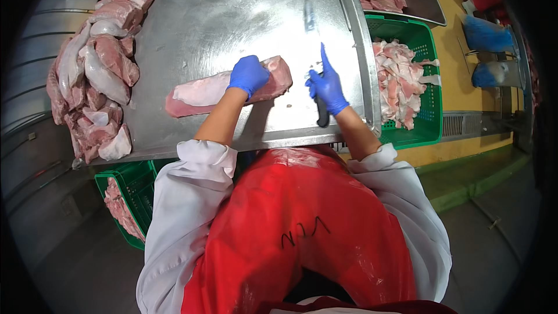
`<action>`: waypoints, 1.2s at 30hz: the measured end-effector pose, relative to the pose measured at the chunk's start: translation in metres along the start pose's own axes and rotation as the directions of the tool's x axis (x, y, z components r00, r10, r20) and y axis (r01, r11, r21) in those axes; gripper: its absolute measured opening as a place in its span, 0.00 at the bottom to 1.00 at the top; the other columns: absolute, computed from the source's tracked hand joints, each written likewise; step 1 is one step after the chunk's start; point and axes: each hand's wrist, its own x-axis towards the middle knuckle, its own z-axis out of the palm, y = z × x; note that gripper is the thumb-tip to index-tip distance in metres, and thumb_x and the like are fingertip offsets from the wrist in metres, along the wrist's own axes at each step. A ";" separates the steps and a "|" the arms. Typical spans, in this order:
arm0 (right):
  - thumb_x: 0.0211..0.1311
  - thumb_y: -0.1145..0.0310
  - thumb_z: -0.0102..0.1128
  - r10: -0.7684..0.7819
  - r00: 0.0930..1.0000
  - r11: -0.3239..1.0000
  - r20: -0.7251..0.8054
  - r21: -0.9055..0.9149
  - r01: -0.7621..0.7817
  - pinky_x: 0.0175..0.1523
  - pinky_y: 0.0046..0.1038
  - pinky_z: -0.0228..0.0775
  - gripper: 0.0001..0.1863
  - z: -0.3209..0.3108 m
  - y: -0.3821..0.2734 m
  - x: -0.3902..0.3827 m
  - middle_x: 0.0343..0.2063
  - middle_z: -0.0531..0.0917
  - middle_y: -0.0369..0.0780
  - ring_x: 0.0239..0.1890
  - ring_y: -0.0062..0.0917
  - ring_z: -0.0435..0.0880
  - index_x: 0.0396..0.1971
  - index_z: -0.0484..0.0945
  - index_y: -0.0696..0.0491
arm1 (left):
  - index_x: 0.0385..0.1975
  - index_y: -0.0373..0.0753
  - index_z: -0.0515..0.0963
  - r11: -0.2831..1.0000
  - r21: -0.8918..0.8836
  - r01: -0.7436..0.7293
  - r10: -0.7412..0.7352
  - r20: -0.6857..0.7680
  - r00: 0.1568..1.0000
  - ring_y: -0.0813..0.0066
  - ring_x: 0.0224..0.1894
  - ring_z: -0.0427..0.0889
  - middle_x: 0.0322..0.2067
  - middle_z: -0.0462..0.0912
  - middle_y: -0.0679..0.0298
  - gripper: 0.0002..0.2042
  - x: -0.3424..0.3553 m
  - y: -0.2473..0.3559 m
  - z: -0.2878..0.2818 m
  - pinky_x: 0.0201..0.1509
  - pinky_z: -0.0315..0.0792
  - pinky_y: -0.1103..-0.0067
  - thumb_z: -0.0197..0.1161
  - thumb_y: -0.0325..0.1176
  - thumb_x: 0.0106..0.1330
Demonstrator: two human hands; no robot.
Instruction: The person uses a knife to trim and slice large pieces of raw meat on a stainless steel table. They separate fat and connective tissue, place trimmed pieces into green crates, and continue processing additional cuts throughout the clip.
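Observation:
A long pork loin (200,89), pink with a pale fat layer on top, lies crosswise on the steel table (232,17). My left hand (250,74), in a blue glove, is closed on its upper side, right of the middle; the curled fingertips are hidden. To the right of the loin and apart from it, my right hand (328,86), also blue-gloved, grips a knife (322,114) by its black handle. The index finger stretches forward along the knife, and its blade points away from me, partly lost in the glare.
Large meat pieces (104,64) are heaped along the table's left edge. Beyond the raised right rim, a green crate (433,113) holds pale trimmings, and a metal tray (427,0) holds more meat. Another green crate (139,197) stands below at the left. Small scraps dot the table.

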 end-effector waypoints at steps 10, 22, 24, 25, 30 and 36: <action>0.68 0.64 0.47 -0.085 0.995 0.858 0.044 -0.504 0.096 0.36 0.39 0.79 0.40 0.064 -0.007 0.033 0.27 0.83 0.52 0.29 0.41 0.86 0.75 0.40 0.41 | 0.25 0.31 0.80 0.916 -0.394 0.077 -0.050 0.078 0.996 0.47 0.33 0.83 0.28 0.83 0.43 0.11 0.004 -0.002 -0.008 0.43 0.79 0.66 0.66 0.35 0.51; 0.67 0.74 0.50 -0.071 0.994 0.981 -0.081 -0.185 0.056 0.22 0.27 0.76 0.42 0.035 -0.017 -0.014 0.25 0.82 0.44 0.18 0.23 0.80 0.76 0.42 0.36 | 0.22 0.28 0.78 0.919 -0.392 0.042 -0.007 0.089 0.996 0.70 0.24 0.84 0.22 0.82 0.54 0.08 0.024 -0.015 0.022 0.29 0.79 0.75 0.67 0.27 0.53; 0.68 0.70 0.48 -0.070 0.996 0.972 -0.048 -0.227 0.057 0.28 0.31 0.79 0.40 0.053 -0.020 -0.002 0.31 0.83 0.48 0.22 0.30 0.83 0.76 0.41 0.40 | 0.21 0.28 0.77 0.876 -0.478 0.068 -0.014 0.116 0.993 0.70 0.24 0.83 0.22 0.81 0.55 0.08 0.026 -0.017 0.023 0.29 0.79 0.75 0.67 0.27 0.55; 0.69 0.67 0.47 -0.073 0.996 0.965 -0.046 -0.256 0.058 0.31 0.34 0.80 0.39 0.062 -0.020 0.008 0.36 0.83 0.53 0.25 0.35 0.85 0.75 0.40 0.42 | 0.21 0.28 0.77 0.850 -0.521 0.079 -0.013 0.128 0.992 0.71 0.24 0.83 0.21 0.80 0.56 0.08 0.024 -0.012 0.018 0.29 0.79 0.74 0.66 0.27 0.56; 0.69 0.67 0.46 0.269 0.936 0.888 0.227 -0.436 -0.149 0.46 0.42 0.78 0.39 0.056 -0.053 -0.065 0.47 0.80 0.59 0.37 0.46 0.86 0.75 0.39 0.45 | 0.21 0.30 0.78 0.783 -0.614 0.103 -0.049 0.105 0.993 0.75 0.24 0.81 0.21 0.80 0.58 0.11 0.010 -0.013 0.007 0.30 0.78 0.75 0.66 0.32 0.59; 0.67 0.70 0.45 0.190 0.974 0.901 0.127 -0.417 -0.121 0.46 0.42 0.78 0.40 0.073 -0.051 -0.031 0.54 0.76 0.61 0.38 0.47 0.86 0.75 0.38 0.49 | 0.22 0.31 0.79 0.813 -0.580 0.048 0.013 0.100 0.995 0.76 0.24 0.79 0.21 0.82 0.58 0.11 0.002 0.001 -0.009 0.28 0.74 0.76 0.66 0.33 0.60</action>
